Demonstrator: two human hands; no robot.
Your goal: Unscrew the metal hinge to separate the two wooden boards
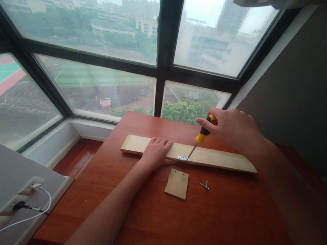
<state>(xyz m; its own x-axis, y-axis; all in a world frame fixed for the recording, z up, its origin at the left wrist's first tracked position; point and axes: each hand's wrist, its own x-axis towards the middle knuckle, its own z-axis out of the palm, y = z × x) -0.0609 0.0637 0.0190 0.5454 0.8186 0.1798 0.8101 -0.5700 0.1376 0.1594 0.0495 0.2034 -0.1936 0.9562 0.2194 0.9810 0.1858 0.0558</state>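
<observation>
A long pale wooden board (219,158) lies flat across the table. My left hand (156,153) holds it left of the middle, fingers over the top and thumb by the near edge. Right of that thumb, a small metal hinge (182,158) sits at the board's near edge. My right hand (227,124) is wrapped around the yellow and black handle of a screwdriver (201,137). The screwdriver tilts, its tip down at the hinge's right end. Whether a screw is under the tip is too small to tell.
Nearer me on the reddish table (166,229) lie a small brown board piece (177,184) with two holes and a few loose screws (205,185). Windows stand behind the table. At lower left, a white cable (49,199) hangs from wall sockets (12,204).
</observation>
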